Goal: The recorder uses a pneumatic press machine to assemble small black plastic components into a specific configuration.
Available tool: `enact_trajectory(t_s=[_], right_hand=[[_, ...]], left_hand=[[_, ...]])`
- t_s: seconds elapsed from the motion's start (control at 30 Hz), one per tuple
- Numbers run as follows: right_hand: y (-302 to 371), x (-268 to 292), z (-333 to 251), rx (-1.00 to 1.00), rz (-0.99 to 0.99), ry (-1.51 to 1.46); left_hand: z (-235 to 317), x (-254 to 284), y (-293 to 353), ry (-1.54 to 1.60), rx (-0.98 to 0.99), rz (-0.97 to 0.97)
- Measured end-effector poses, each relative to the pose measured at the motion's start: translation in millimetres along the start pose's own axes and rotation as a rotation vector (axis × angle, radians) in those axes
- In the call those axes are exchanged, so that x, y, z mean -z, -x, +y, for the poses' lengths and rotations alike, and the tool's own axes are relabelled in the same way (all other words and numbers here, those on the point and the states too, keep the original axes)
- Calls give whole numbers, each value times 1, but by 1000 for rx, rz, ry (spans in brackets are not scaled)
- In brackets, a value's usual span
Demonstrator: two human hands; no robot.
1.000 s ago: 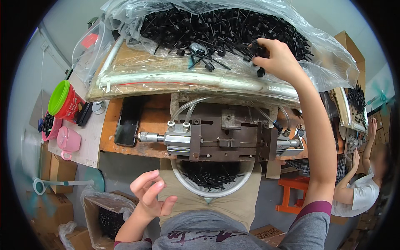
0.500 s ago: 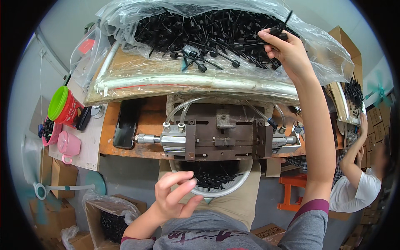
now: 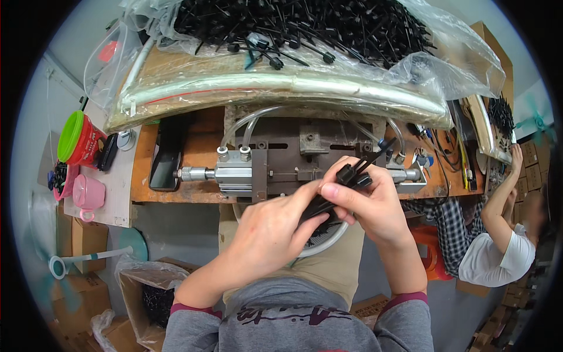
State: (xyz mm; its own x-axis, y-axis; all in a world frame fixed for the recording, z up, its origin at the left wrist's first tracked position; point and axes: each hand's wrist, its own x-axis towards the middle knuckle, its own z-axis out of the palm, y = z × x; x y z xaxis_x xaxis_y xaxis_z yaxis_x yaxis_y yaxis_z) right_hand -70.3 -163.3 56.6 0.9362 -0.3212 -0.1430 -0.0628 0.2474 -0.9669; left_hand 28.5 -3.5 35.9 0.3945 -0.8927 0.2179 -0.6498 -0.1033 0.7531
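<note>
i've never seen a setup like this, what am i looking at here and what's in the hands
No robot here: you're looking down through a wide fisheye camera worn on a person's head, so straight edges bend. The bare left hand and right hand together hold a bunch of thin black pieces with chunky heads. Behind them, a dark metal fixture with silver cylinders sits on a wooden bench, beside a phone. Beyond lies a pile of similar pieces on clear plastic.

Open air over grey floor [image 3: 179, 232] beside the left hand [image 3: 267, 229]; ahead, metal fixture [image 3: 260, 174] (hoses [image 3: 233, 128] atop) as barrier.
</note>
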Motion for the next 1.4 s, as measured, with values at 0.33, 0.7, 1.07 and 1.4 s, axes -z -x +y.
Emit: enact_trajectory(t_s=[0.33,0.7,1.07,1.4], right_hand=[[15,13,22,763,378,841],[27,-3,52,812,-64,1237],[31,10,63,892,-13,1109],[40,5,70,435,302,235]], left_hand=[[-21,-31,21,1343,536,-198],[-14,-46,16,1829,614,38],[-17,-59,19,1725,787,59],[-12,-68,19,1509,641,164]])
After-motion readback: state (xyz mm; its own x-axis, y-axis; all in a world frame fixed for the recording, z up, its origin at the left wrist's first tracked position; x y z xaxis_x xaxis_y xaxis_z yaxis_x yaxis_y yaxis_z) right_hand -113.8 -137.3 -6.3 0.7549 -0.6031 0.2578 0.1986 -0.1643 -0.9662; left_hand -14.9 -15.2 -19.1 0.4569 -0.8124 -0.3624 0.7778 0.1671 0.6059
